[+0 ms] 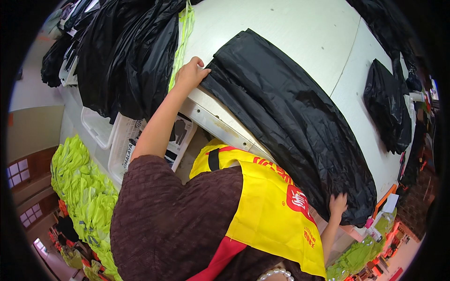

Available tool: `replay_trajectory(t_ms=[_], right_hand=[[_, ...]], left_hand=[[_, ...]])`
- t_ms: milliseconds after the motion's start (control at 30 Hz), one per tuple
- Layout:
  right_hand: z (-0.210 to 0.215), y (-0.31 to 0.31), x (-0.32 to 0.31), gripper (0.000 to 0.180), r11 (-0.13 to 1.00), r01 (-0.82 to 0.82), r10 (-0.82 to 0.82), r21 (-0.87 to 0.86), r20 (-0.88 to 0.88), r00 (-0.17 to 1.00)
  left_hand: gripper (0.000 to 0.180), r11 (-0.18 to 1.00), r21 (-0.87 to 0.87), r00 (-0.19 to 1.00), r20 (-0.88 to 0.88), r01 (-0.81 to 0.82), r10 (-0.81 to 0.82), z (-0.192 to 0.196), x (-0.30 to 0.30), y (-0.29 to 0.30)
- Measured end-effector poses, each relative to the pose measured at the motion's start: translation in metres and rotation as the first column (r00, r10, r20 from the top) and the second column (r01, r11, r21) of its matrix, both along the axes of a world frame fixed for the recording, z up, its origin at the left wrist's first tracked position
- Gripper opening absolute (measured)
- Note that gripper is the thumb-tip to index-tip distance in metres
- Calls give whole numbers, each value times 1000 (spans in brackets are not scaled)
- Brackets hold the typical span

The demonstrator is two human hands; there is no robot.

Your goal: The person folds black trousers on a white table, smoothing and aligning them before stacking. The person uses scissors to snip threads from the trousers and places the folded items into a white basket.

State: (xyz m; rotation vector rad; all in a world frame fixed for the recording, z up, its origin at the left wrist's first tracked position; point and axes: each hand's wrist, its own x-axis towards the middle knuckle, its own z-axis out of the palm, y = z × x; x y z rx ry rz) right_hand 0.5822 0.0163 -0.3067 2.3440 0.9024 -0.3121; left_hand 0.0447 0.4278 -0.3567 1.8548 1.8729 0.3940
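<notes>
A long folded piece of shiny black fabric (286,98) lies across the white table, its near edge hanging over toward me. My left hand (190,75) is closed on the fabric's left corner, thumb and fingers pinching the edge. At the other end, my right hand (338,204) rests on the fabric near the table's front edge. Its fingers are smeared, so their grip is hard to make out. I wear a yellow apron (262,210) below the fabric.
Heaped black fabric (129,56) hangs over the table's left side beside a neon-yellow strip (183,42). Another folded black piece (386,107) lies at the right. White plastic baskets (123,140) stand below left, near a pile of neon-yellow garments (84,182).
</notes>
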Motion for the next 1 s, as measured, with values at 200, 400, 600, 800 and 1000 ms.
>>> replay_trajectory(t_ms=[200, 400, 600, 800, 1000], right_hand=[[27, 244, -195, 35, 424, -333, 819, 842, -199, 538], [2, 370, -330, 40, 176, -386, 932, 906, -28, 360], [-49, 421, -335, 8, 168, -443, 916, 881, 26, 400], [46, 421, -324, 15, -58, 210, 899, 976, -40, 435], [53, 382, -358, 10, -86, -102, 965, 991, 108, 240]], left_hand=[[34, 991, 108, 991, -103, -80, 91, 12, 6, -14], [27, 976, 198, 994, 63, -95, 84, -8, 4, -22], [9, 943, -288, 416, 846, -167, 333, 13, 6, -23], [15, 888, -422, 238, 857, -184, 457, 40, 6, -22], [28, 972, -232, 94, 969, 47, 227, 83, 14, -28]])
